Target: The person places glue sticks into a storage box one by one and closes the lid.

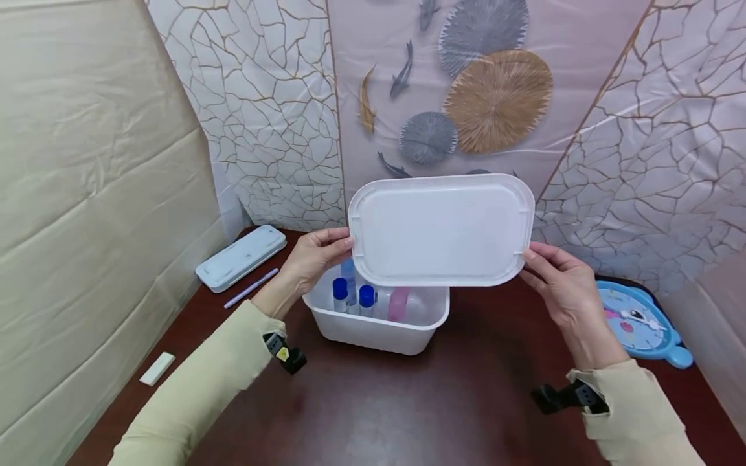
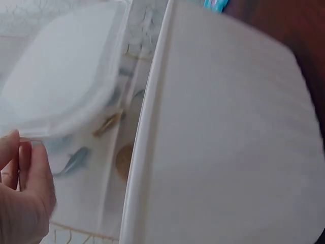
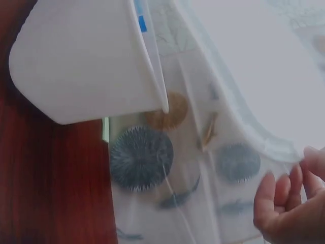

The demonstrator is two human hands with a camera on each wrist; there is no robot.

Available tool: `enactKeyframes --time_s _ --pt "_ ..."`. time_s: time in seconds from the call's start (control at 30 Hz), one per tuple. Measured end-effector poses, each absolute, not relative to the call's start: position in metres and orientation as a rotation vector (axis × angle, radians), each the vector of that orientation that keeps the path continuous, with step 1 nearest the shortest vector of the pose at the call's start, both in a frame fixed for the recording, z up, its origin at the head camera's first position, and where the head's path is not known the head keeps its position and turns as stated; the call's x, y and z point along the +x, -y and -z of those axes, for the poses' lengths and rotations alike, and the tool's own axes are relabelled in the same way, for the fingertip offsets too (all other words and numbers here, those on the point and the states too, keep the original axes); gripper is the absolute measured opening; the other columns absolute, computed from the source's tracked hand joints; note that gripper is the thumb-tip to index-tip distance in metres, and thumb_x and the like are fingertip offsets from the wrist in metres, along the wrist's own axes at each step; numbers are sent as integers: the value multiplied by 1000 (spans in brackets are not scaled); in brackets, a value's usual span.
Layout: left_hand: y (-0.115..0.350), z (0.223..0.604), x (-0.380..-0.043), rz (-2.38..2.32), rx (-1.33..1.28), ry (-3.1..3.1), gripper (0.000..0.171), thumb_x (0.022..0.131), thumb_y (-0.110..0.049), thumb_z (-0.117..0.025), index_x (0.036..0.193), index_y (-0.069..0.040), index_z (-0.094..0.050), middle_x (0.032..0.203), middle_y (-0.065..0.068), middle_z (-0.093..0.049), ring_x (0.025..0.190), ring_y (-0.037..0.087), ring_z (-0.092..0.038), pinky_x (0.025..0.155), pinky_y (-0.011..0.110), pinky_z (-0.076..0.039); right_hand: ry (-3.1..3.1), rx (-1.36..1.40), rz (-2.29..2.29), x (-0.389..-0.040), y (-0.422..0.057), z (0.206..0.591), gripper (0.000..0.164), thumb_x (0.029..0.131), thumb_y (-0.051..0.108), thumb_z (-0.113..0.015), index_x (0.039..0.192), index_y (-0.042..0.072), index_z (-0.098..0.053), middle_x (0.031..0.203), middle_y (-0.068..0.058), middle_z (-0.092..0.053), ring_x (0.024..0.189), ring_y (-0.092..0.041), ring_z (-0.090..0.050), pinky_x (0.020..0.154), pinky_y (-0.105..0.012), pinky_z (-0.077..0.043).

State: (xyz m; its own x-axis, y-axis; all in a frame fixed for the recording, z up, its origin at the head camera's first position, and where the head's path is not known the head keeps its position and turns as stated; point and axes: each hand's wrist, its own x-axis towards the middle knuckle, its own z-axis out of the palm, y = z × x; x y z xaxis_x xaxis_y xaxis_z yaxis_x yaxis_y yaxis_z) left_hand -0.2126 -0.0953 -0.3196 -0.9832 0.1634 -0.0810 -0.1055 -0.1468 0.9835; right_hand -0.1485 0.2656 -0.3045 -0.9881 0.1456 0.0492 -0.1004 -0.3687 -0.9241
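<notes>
A white rectangular lid [image 1: 441, 230] is held up above a white plastic box [image 1: 379, 327] on the dark red table. My left hand [image 1: 315, 259] pinches the lid's left edge and my right hand [image 1: 553, 278] pinches its right edge. Inside the box stand small bottles with blue caps [image 1: 352, 298] and a pink-tinted container [image 1: 399, 304]; the lid hides the back of the box. In the left wrist view the lid [image 2: 56, 76] hangs above the box's wall [image 2: 228, 142]. The right wrist view shows the box [image 3: 81, 61] and the lid's edge [image 3: 264, 122] by my fingers [image 3: 284, 198].
A pale case [image 1: 241, 257] and a lilac pen [image 1: 252, 288] lie at the back left, a small white block [image 1: 157, 369] near the left edge. A blue clock-like toy [image 1: 641, 327] lies at the right. Fabric walls surround the table.
</notes>
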Motion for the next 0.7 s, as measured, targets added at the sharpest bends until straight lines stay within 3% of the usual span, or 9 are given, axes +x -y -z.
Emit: enactKeyframes --time_s 0.2,0.37,0.6,0.7 --pt "114 318 -220 -2242 90 -2120 27 88 -10 -66 112 1 -65 92 -9 -65 87 6 -61 85 24 -53 1702 -79 -2349 -161 -241 302 9 82 4 -70 84 12 -72 75 3 -65 64 -6 -62 59 -17 -54" --pt "120 320 -223 -2210 112 -2192 26 88 -15 -67 112 -3 -66 91 -12 -65 92 11 -60 84 26 -49 1750 -73 -2248 -164 -235 301 9 82 6 -71 86 14 -71 72 3 -64 62 -5 -61 57 -16 -53" --pt "130 324 -227 -2225 169 -2153 17 90 -11 -64 105 -11 -69 83 -14 -68 83 5 -62 80 21 -53 1776 77 -2274 -165 -233 304 10 86 5 -65 90 11 -72 80 2 -72 74 -7 -69 68 -19 -57" --pt "133 324 -229 -2248 179 -2090 20 92 -7 -60 111 -6 -66 82 -13 -69 83 3 -64 81 21 -54 1740 137 -2327 -165 -232 305 11 88 6 -63 91 10 -73 84 0 -73 79 -9 -70 72 -21 -56"
